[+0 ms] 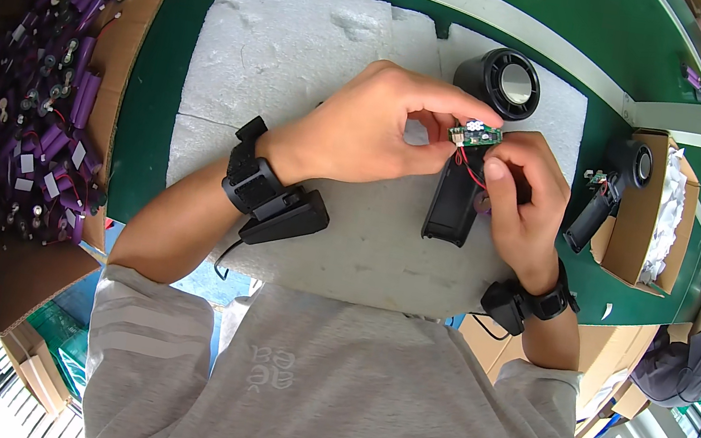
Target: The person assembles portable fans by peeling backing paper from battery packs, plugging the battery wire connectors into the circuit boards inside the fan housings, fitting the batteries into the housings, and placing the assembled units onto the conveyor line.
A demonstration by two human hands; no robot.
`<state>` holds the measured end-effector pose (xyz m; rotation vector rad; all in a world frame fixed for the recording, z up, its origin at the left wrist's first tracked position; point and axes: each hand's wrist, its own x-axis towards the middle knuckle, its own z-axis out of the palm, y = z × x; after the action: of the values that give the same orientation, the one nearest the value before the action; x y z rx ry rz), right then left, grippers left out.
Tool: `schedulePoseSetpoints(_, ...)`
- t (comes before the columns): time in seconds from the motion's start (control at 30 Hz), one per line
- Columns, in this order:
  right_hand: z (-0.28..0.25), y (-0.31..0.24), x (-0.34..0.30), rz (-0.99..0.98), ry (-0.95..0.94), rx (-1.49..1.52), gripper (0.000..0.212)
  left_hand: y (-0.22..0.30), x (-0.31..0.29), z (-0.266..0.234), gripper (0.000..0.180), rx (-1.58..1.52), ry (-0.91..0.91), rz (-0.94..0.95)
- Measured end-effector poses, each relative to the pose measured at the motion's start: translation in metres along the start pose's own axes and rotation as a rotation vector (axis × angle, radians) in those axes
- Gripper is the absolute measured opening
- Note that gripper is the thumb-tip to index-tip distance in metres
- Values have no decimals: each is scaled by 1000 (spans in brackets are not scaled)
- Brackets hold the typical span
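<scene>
Between the thumb and forefinger of my left hand [365, 125] is a small green circuit board [477, 135], held by its edges. Red wires [470, 166] run from a white connector on the board down toward my right thumb. My right hand [530, 197] is closed in a pinch at these wires, though its fingertips partly hide them. Under both hands lies a black handheld fan, with its open hollow handle [451, 209] toward me and its round head [499, 82] at the far end. A bit of purple cell [483, 202] shows beside the handle, mostly covered by my right hand.
White foam sheets [277, 42] cover the green table [154, 96]. At left stands a cardboard box [107, 103] of purple battery cells. On the right, another black fan [595, 212] lies next to a box [629, 254] with white packing. Other people sit beyond, far right.
</scene>
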<state>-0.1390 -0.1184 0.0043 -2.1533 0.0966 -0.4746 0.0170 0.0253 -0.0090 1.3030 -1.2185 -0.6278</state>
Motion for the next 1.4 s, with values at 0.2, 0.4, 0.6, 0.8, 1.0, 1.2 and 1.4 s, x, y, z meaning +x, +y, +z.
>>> schedulePoseSetpoints(0.2,7,-4,-1,145,88,-38,25,3,-1,3,34,62,48,-48)
schedulePoseSetpoints(0.4,6,2,2,7,109,-135,29,-2,-1,6,30,84,125,32)
schedulePoseSetpoints(0.6,6,3,3,14,119,-156,32,-2,-1,5,24,142,128,33)
schedulePoseSetpoints(0.8,8,1,5,90,183,-126,32,2,-4,5,25,193,76,15)
schedulePoseSetpoints(1.0,9,3,3,-6,188,-151,34,3,-4,5,25,183,75,23)
schedulePoseSetpoints(1.2,9,3,2,17,136,-138,33,2,-3,5,25,212,73,42)
schedulePoseSetpoints(1.4,10,-1,5,55,136,-104,27,-3,-5,5,27,157,67,37)
